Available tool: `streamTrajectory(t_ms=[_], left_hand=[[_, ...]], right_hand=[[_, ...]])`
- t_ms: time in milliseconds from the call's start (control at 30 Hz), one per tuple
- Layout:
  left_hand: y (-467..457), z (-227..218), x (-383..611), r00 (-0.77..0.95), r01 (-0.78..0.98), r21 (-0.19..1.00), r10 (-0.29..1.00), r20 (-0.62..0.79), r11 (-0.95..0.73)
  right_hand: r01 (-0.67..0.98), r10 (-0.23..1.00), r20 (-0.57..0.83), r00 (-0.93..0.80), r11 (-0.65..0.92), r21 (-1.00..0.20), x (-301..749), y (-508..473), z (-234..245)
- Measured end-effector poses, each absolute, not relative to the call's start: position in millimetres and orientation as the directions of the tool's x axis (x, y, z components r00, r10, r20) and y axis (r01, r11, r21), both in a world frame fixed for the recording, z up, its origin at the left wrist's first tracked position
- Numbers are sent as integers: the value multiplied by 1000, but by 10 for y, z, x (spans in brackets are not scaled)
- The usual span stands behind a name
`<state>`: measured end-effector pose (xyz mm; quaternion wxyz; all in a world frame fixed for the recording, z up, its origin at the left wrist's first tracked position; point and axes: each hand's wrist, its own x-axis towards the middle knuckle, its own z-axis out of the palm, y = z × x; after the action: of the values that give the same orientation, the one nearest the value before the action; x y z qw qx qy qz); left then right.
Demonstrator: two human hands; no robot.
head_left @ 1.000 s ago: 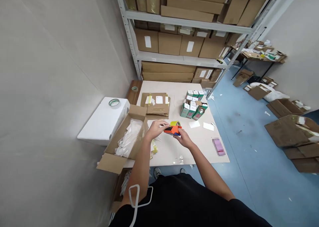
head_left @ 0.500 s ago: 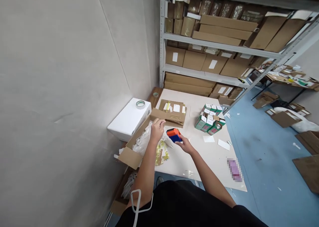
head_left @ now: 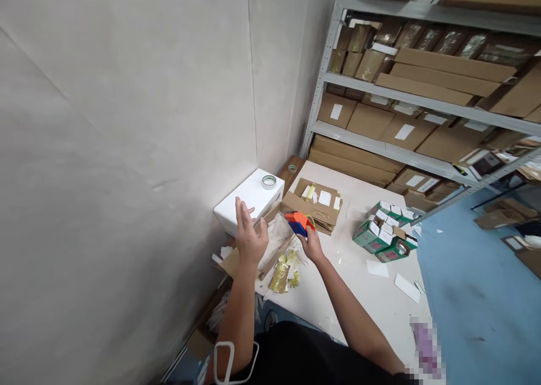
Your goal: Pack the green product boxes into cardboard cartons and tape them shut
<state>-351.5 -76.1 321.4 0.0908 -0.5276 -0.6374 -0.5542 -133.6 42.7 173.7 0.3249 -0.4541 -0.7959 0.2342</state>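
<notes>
Tape gun: the orange-and-blue tape gun sits just right of and below the centre of the frame, clear of the worktop.
Right hand: I read the right hand as holding it alone, fingers wrapped round its near right end.
Left hand: the left hand, left of centre, is raised with fingers spread and nothing between them.
Just changed: a second ago the left fingers were at the tape gun; half a second ago they were pinched together beside it. Now they are apart from it and opened out. My view has also swung, so the worktop lies further right and the wall fills more of the left.
What it means: I judge the left hand is free, with the tape gun resting on one grip.
Open box: behind the left wrist, the open box with white plastic inside; the forearm hides part of it from me.
Close by: yellow scraps below the tape gun, flattened cardboard above right.
Left edge: the white box and the wall crowd that side, I'd say.
Right side: green boxes, with white slips below.
Upper right: a loaded rack.
</notes>
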Motion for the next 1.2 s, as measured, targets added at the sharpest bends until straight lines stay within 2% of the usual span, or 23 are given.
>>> streamTrajectory(t_ms=[200, 533, 633, 767, 967, 1200], left_hand=[[-1129, 3116, -4024, -559, 746, 666, 515, 650, -30], [-1630, 2848, -4416, -690, 658, 731, 533, 489, 181], [-1686, 2812, -4480, -695, 657, 723, 546, 468, 216], [-1648, 2751, -4488, -705, 642, 725, 561, 433, 248], [-1195, 2696, -4357, -620, 653, 737, 682, 387, 174], [-240, 2644, -3799, -354, 682, 728, 837, 417, -74]], right_hand=[[567, 794, 352, -496, 603, -561, -2399, 720, 1855], [720, 811, 106, -575, 563, -405, -3796, 864, 1813], [704, 796, 149, -587, 592, -392, -3913, 849, 1760], [636, 778, 276, -564, 623, -455, -3835, 811, 1800], [518, 742, 411, -530, 667, -536, -3287, 791, 2095], [561, 800, 473, -370, 598, -573, -2111, 904, 2292]])
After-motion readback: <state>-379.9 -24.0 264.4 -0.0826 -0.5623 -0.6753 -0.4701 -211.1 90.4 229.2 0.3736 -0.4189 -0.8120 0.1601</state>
